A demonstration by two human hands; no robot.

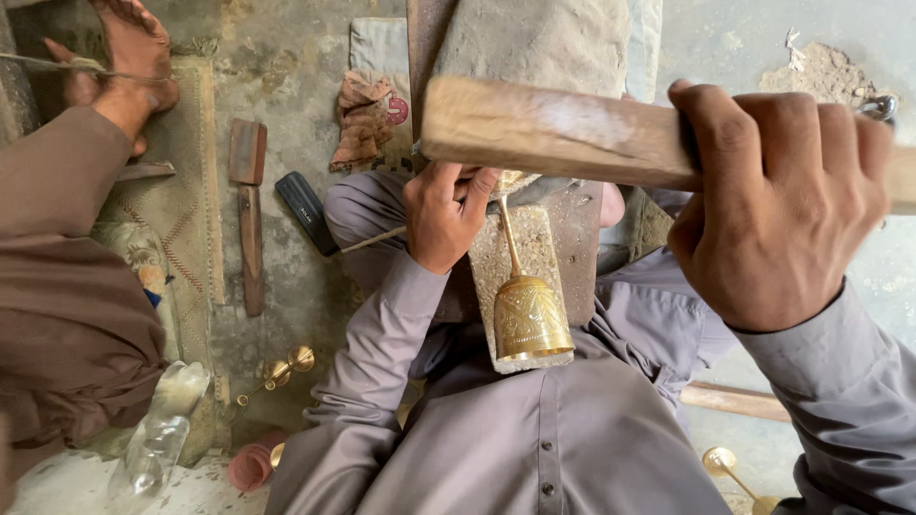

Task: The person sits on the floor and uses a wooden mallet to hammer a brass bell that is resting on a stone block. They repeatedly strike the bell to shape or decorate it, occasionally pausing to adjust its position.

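Closest to the camera, the right hand [778, 205] is raised, fist clenched around a thick wooden bar [553, 133] held crosswise. Below it, an engraved brass goblet [527, 310] lies on a stone slab [520, 286] across the person's lap, cup toward the body. The left hand [444, 215], wrist bent, grips the goblet's foot. Farther off, a second person's bare foot [129, 57] rests on the concrete floor [286, 76].

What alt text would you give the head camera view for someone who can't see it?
A left hand steadies the foot of an engraved brass goblet lying on a block in the lap, while the right hand grips a wooden mallet raised above it. Another person sits at left; more brass pieces lie on the floor.
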